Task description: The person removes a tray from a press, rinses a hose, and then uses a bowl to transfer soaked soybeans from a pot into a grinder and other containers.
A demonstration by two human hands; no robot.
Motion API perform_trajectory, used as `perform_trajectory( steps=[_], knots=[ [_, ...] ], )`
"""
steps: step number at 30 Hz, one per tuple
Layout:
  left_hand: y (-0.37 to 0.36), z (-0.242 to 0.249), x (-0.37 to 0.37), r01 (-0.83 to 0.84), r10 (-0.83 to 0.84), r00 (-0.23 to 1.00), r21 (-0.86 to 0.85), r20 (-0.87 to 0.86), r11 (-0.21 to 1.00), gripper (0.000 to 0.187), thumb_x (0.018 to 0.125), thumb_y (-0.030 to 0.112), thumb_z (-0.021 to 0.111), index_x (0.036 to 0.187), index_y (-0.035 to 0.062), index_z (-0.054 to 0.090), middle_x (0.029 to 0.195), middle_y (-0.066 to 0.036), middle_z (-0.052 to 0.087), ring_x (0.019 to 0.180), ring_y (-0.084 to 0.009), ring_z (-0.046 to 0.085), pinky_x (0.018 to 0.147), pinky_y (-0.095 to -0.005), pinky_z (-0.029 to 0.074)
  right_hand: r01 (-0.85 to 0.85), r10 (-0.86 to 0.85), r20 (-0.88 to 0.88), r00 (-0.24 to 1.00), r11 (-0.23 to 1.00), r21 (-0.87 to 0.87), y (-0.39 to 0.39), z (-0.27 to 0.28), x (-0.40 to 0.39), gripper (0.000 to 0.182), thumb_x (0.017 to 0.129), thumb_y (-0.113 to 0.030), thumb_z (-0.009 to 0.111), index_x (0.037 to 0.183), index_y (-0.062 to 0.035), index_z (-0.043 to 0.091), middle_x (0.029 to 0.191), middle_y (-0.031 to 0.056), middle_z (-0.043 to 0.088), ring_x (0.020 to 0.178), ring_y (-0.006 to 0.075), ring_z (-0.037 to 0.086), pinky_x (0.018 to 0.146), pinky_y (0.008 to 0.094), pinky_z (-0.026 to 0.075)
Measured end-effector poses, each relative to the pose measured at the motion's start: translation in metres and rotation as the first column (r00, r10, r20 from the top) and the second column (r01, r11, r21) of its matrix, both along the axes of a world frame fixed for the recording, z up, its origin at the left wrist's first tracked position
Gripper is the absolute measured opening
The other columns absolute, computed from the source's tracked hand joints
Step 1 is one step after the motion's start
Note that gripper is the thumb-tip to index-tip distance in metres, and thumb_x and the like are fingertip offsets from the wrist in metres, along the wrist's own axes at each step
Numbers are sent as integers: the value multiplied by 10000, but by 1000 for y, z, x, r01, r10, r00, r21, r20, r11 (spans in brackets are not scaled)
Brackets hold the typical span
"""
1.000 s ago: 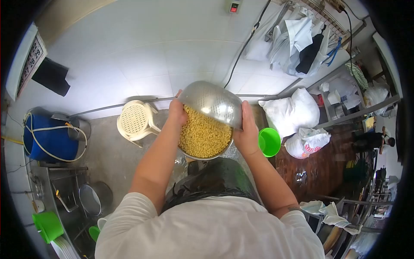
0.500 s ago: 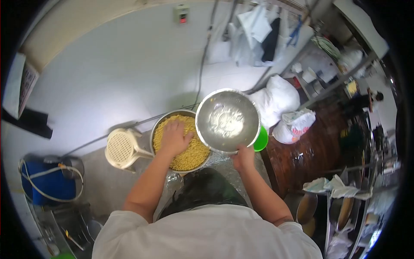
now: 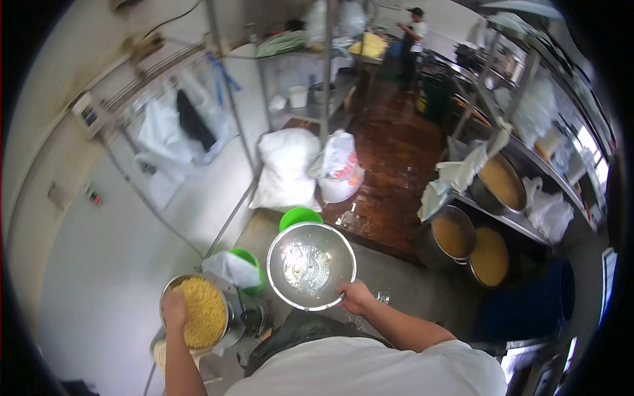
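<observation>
My right hand (image 3: 355, 297) grips the rim of a wide metal bowl (image 3: 312, 266), which is tilted and shows its wet, shiny inside with a few yellow bits. My left hand (image 3: 174, 309) is at the left rim of a large metal pot (image 3: 228, 318) of yellow kernels (image 3: 203, 313); its fingers are blurred and their grip cannot be made out. Behind the bowl is a green container (image 3: 300, 216). Between pot and bowl stands another green container (image 3: 254, 280) with a white bag (image 3: 231, 268) over it.
White sacks (image 3: 288, 168) stand by the wall. At right, pots (image 3: 453, 231) of yellowish contents sit near a metal shelf (image 3: 508, 223) and a blue barrel (image 3: 528, 300). A person (image 3: 413, 43) stands far back on the wet brown floor (image 3: 389, 165).
The view has swung to the right. My left hand has shifted from atop the kernels to the pot's left rim. My right hand still holds the bowl.
</observation>
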State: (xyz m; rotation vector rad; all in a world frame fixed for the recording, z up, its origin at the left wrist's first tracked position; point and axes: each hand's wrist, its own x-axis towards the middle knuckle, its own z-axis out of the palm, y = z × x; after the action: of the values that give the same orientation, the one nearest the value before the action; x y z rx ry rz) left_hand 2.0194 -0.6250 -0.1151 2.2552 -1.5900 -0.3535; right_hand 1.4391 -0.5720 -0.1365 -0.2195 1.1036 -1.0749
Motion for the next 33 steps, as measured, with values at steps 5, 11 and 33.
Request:
perform_trajectory(
  steps=[5,11,33],
  knots=[
    [-5,-18,3,-292,300,954,-211,4,933,491,1072,360,509,1237,-87,634,1223,-300,659,1125,-469,624,991,-476,497,155,-154,35,988,987,-46,49,-5,-98,421,883,74,547,1303,71,523,1173,222,637,960,392,708,732,570,643],
    [7,12,-47,-411,427,898,-143,107,900,776,1047,634,355,1121,-62,690,1030,-288,712,1003,-474,669,932,-528,514,426,-424,-49,904,903,56,101,-42,-225,408,870,42,564,1276,68,530,1133,212,637,910,367,701,693,522,626],
    [-37,14,-89,-493,484,868,73,107,867,954,1040,715,207,1294,-118,596,1183,-328,687,1051,-507,671,930,-534,537,908,-961,64,269,231,-350,38,110,-666,412,915,-313,660,1267,-110,590,1193,154,681,1051,378,653,954,571,524]
  ],
)
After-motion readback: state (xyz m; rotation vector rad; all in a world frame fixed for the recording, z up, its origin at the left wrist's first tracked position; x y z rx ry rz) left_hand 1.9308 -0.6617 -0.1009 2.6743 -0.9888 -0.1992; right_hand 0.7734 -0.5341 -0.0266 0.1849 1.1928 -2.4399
